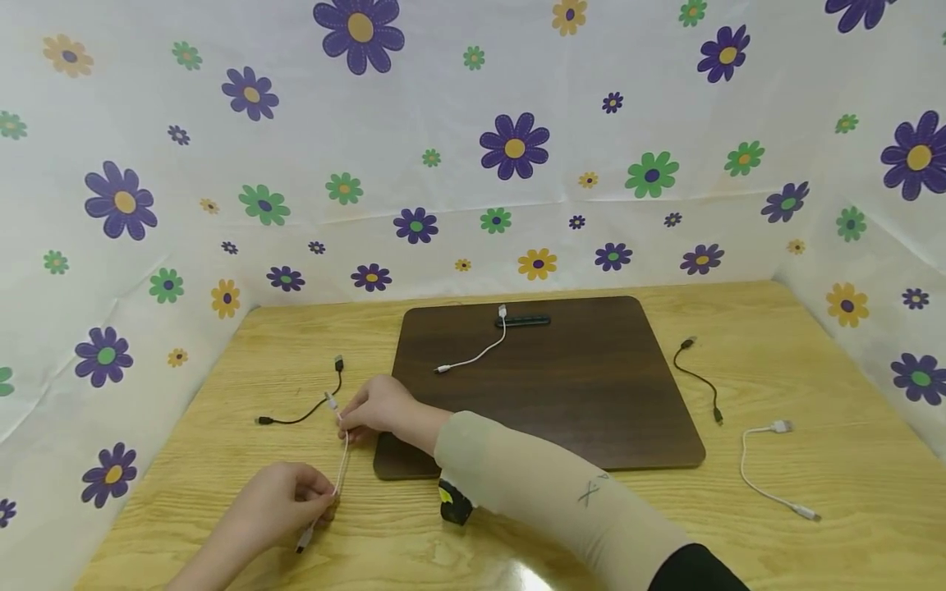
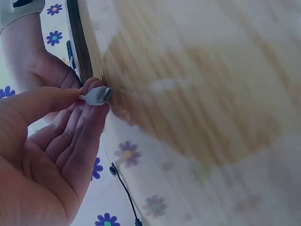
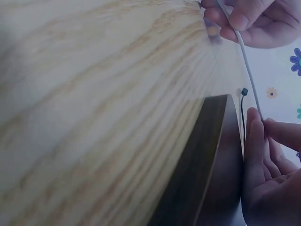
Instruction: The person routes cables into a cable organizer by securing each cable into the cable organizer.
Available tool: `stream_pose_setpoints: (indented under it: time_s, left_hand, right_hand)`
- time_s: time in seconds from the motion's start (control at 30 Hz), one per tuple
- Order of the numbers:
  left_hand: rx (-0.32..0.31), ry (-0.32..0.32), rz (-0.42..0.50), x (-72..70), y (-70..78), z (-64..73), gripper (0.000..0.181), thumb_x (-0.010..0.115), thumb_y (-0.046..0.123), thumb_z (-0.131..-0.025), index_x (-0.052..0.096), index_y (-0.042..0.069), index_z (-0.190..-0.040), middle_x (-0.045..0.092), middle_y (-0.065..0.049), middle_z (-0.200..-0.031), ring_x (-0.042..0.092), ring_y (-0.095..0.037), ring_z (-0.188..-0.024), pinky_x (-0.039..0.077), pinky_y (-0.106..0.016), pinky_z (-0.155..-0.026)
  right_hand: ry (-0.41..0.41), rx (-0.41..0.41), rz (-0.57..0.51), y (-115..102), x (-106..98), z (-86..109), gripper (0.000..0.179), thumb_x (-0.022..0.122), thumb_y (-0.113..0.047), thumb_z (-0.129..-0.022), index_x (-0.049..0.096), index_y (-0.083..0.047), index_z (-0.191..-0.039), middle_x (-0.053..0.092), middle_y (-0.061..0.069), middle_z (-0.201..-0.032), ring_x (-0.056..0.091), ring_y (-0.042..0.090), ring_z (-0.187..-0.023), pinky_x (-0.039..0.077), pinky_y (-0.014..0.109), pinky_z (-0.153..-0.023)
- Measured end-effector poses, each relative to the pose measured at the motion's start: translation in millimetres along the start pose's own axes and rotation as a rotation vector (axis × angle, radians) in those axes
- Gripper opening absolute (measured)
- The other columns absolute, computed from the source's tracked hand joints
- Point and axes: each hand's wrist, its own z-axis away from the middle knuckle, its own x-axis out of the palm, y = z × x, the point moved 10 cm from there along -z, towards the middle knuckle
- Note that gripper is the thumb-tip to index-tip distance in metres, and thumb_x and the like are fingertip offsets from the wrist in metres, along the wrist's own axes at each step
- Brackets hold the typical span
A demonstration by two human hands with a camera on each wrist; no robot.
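Between my two hands a short white USB cable (image 1: 342, 466) is stretched, left of the dark board. My left hand (image 1: 284, 501) pinches its near end between thumb and fingers; the USB plug (image 2: 97, 95) sticks out past the fingertips in the left wrist view. Farther back, my right hand (image 1: 377, 408) pinches the cable close to its other end, whose small white plug (image 1: 330, 400) points up and away. Just behind that plug, a short black cable (image 1: 301, 418) lies curved on the table.
A dark brown board (image 1: 539, 394) carries another white cable (image 1: 476, 356) and a dark bar (image 1: 523, 321) near its back edge. To its right lie a black cable (image 1: 697, 376) and a white cable (image 1: 754, 472). Flowered cloth (image 1: 443, 180) encloses the wooden table (image 1: 414, 542).
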Motion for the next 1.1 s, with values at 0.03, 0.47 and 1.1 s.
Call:
stream_pose_setpoints:
  time_s: [0.03, 0.47, 1.1]
  left_hand:
    - [0.001, -0.005, 0.014, 0.4, 0.1, 0.3, 0.009, 0.077, 0.012, -0.096, 0.08, 0.004, -0.092, 0.079, 0.0, -0.081, 0.071, -0.011, -0.075, 0.054, -0.022, -0.062]
    - [0.054, -0.164, 0.417, 13.9, 7.3, -1.3, 0.02, 0.066, -0.001, -0.102, 0.072, -0.019, -0.106, 0.081, -0.02, -0.088, 0.078, -0.016, -0.074, 0.067, -0.029, -0.069]
    - [0.038, -0.196, 0.492, 22.5, 12.0, -13.6, 0.025, 0.065, 0.009, -0.106, 0.073, -0.014, -0.111, 0.081, -0.01, -0.09, 0.077, -0.013, -0.078, 0.067, -0.03, -0.074]
  right_hand:
    - [-0.013, 0.007, -0.015, 1, 0, -0.7, 0.012, 0.073, -0.001, -0.099, 0.081, 0.009, -0.099, 0.082, 0.021, -0.092, 0.079, 0.024, -0.071, 0.065, 0.026, -0.064]
    - [-0.114, 0.093, -0.197, 13, -15, 2.8, 0.016, 0.071, -0.001, -0.1, 0.078, 0.012, -0.107, 0.079, 0.027, -0.107, 0.068, 0.007, -0.058, 0.059, 0.016, -0.057]
    - [-0.04, 0.12, -0.339, 25, -46, 10.6, 0.016, 0.073, 0.004, -0.095, 0.078, 0.013, -0.107, 0.075, 0.006, -0.071, 0.07, 0.007, -0.058, 0.059, 0.015, -0.057]
